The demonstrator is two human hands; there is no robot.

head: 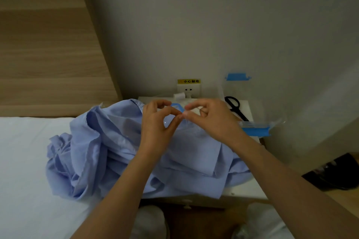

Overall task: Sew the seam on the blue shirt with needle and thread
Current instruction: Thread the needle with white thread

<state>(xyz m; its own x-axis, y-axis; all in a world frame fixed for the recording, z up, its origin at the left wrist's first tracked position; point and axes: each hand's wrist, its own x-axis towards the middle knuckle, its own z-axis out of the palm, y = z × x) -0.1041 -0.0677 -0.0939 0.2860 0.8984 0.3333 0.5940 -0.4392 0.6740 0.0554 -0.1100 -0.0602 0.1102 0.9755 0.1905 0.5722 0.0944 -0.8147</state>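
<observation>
The blue shirt lies crumpled across the white nightstand and the edge of the bed. Above it my left hand and my right hand meet fingertip to fingertip, each with thumb and forefinger pinched together. Whatever they pinch is too fine to make out; it may be needle and thread. A white thread spool stands at the back of the nightstand. A small blue ring-shaped object lies just behind my fingers.
Black scissors lie at the nightstand's back right. A clear bag with blue strip sits at its right edge. A wall socket is behind the spool. White bed on the left, dark shoes on the floor right.
</observation>
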